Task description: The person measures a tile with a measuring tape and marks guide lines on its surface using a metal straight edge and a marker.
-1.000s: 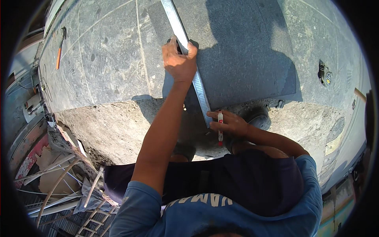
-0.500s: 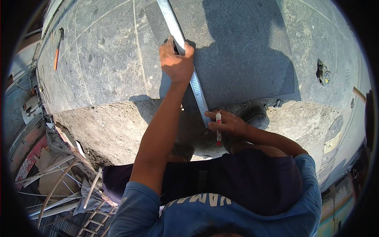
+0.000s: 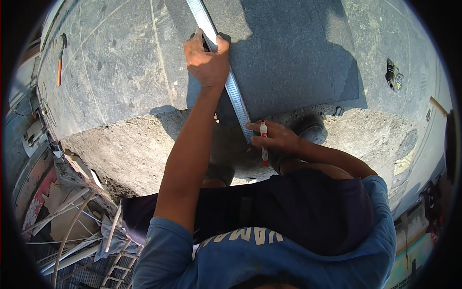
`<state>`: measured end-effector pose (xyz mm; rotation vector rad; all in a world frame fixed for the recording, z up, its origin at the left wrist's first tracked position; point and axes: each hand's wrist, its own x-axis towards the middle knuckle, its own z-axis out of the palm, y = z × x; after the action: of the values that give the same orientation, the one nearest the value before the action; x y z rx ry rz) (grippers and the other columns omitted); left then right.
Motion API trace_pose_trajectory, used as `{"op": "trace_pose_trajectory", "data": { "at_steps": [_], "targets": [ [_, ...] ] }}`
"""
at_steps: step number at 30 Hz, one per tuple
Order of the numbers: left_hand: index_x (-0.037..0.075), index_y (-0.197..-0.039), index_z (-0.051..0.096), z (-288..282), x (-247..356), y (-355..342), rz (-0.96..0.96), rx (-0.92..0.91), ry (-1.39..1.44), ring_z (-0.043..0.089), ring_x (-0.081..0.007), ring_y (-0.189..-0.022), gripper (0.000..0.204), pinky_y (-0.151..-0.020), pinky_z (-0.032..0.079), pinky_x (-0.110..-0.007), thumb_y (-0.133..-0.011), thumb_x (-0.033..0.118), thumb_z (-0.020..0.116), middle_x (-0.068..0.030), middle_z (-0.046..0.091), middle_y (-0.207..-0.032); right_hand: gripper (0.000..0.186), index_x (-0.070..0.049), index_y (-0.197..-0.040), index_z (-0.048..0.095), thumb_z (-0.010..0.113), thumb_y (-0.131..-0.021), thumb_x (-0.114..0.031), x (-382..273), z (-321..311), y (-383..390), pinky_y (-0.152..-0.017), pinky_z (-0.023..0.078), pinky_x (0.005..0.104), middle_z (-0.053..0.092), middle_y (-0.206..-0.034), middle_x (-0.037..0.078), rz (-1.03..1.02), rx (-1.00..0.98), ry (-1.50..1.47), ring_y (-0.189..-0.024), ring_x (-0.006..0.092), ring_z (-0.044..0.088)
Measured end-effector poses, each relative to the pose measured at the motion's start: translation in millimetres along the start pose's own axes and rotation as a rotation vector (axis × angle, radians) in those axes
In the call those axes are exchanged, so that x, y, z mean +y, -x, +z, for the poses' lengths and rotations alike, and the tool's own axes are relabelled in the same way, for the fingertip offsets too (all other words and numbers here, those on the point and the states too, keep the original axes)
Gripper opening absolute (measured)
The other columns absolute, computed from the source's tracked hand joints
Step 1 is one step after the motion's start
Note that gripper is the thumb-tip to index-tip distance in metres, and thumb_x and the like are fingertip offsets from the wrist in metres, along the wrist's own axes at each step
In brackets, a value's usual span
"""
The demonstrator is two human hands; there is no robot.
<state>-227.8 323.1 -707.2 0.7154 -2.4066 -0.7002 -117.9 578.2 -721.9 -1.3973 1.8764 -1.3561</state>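
Observation:
A long silver metal bar with a ribbed side point(image 3: 236, 99) lies slantwise over a dark grey sheet point(image 3: 298, 62), its near end past the sheet's edge. My left hand point(image 3: 208, 60) is clamped round the bar, thumb on one side and fingers on the other. At the near end, my right hand point(image 3: 279, 137) has a white marker with a red end point(image 3: 264, 147) held upright between its fingers. The fingertips of that hand reach the bar's edge. Its lower fingers are partly hidden behind the marker.
The sheet rests on a larger grey surface point(image 3: 120, 72) with pale scored lines. A hammer with an orange handle point(image 3: 59, 67) lies far left, a tape measure point(image 3: 398, 81) at right. Rough sandy ground point(image 3: 130, 144) runs in front. Poles point(image 3: 72, 212) and a ladder point(image 3: 118, 269) stand lower left.
The view has shifted a little, so the surface and tools appear slightly higher, those on the left also further left. Both hands keep their holds on the bar and the marker.

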Motion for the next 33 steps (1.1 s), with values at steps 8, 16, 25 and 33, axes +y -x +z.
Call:
{"op": "trace_pose_trajectory", "data": {
  "at_steps": [8, 16, 25, 33],
  "targets": [
    [-0.004, -0.113, 0.069, 1, -1, 1, 0.034, 0.046, 0.023, 0.061, -0.0226, -0.074, 0.047, -0.069, 0.052, -0.036, -0.075, 0.021, 0.077, -0.0124, 0.061, -0.090, 0.026, -0.016, -0.114, 0.060, 0.065, -0.088, -0.014, -2, -4, -2, -0.092, 0.057, 0.0439, 0.056, -0.142, 0.017, 0.000, -0.019, 0.018, -0.120, 0.0395, 0.060],
    [-0.006, -0.113, 0.069, 1, 1, 0, 0.045, 0.064, -0.012, 0.060, -0.0212, -0.073, 0.047, -0.066, 0.051, -0.036, -0.074, 0.018, 0.078, -0.0120, 0.060, -0.087, 0.027, -0.015, -0.113, 0.060, 0.067, -0.087, -0.014, -6, -6, -4, -0.091, 0.057, 0.0439, 0.057, -0.139, 0.017, 0.001, -0.010, 0.017, -0.118, 0.0385, 0.061],
    [-0.007, -0.114, 0.067, 0, 1, 0, 0.065, 0.062, 0.015, 0.060, -0.0215, -0.073, 0.047, -0.066, 0.051, -0.035, -0.075, 0.017, 0.079, -0.0124, 0.060, -0.088, 0.028, -0.014, -0.112, 0.060, 0.068, -0.086, -0.014, -7, -10, -8, -0.089, 0.058, 0.0425, 0.058, -0.138, 0.017, -0.013, 0.011, 0.021, -0.117, 0.0378, 0.062],
    [-0.009, -0.116, 0.066, -1, 2, -1, 0.065, 0.047, 0.017, 0.061, -0.0225, -0.075, 0.049, -0.068, 0.052, -0.036, -0.077, 0.017, 0.078, -0.0133, 0.061, -0.090, 0.027, -0.014, -0.111, 0.060, 0.068, -0.085, -0.014, -8, -10, -8, -0.089, 0.058, 0.0425, 0.059, -0.136, 0.017, 0.007, -0.004, 0.010, -0.116, 0.0372, 0.063]
  ]
}}
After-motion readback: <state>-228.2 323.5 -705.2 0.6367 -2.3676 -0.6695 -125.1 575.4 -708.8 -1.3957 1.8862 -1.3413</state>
